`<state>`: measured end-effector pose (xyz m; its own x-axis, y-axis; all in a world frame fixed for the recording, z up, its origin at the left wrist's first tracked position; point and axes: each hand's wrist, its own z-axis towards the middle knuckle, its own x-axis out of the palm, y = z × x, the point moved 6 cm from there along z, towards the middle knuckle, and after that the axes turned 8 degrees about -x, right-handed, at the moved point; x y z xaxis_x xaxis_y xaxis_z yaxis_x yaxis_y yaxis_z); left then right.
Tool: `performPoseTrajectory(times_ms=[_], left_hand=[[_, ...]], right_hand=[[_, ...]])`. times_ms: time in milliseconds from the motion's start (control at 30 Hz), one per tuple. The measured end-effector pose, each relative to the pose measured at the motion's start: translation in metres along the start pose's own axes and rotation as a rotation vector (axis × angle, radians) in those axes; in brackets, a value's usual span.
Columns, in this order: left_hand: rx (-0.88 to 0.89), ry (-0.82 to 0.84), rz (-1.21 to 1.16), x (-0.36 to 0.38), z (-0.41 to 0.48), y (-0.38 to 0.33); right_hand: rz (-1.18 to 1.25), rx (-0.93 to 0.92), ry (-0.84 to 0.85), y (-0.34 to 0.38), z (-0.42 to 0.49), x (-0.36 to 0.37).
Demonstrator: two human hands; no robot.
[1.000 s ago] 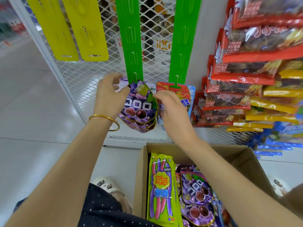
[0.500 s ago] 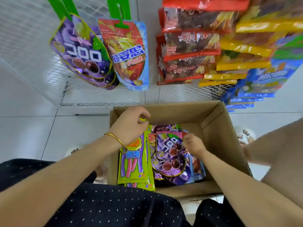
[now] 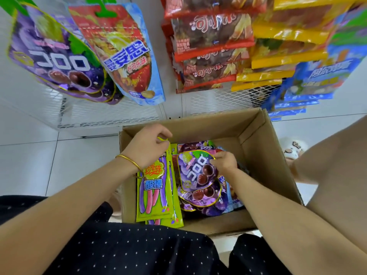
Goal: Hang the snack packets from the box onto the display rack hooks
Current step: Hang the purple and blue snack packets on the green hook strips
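Both hands have come down from the hanging packets into the cardboard box (image 3: 252, 133), and since half a second ago the right hand (image 3: 225, 161) has tipped one purple grape packet (image 3: 195, 169) up off the pile. That hand pinches the packet's right edge between curled fingers and thumb, so the packet stands tilted above more purple packets (image 3: 200, 197) lying in the middle of the box. The left hand (image 3: 148, 146), with a gold bangle (image 3: 129, 160) at its wrist, has its fingertips closed on the top edge of a yellow-green packet (image 3: 153, 187), which lies flat along the box's left side on top of others like it. Blue-edged packets (image 3: 231, 195) show beneath the right forearm. Above the box, a bunch of purple packets (image 3: 57, 60) and a red-and-blue packet (image 3: 123, 52) hang side by side from green strips (image 3: 103, 10) on the white wire-mesh rack (image 3: 99, 118). To the right, rows of red packets (image 3: 210, 48), yellow packets (image 3: 278, 62) and blue packets (image 3: 317, 76) hang in overlapping stacks. The box stands on pale floor tiles (image 3: 29, 155), between knees covered in dark dotted cloth (image 3: 129, 249).
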<state>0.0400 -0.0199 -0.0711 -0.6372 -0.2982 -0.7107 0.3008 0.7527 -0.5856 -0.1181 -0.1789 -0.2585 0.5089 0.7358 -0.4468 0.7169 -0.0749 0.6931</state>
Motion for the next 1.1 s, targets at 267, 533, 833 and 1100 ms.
performPoseTrajectory(times_ms=[267, 533, 833, 1100], left_hand=[[-0.033, 0.103, -0.02, 0.002, -0.002, -0.002], [0.132, -0.015, -0.242, -0.052, -0.014, -0.03], [0.292, -0.097, -0.214, -0.148, -0.045, -0.036], [0.198, -0.648, -0.497, -0.27, -0.038, 0.003]], right_hand=[[0.411, -0.216, 0.156, 0.087, -0.035, -0.051], [0.547, -0.397, 0.247, 0.145, -0.083, -0.053], [0.101, -1.029, 0.213, 0.262, -0.179, -0.023], [-0.075, -1.409, 0.038, 0.362, -0.215, 0.012]])
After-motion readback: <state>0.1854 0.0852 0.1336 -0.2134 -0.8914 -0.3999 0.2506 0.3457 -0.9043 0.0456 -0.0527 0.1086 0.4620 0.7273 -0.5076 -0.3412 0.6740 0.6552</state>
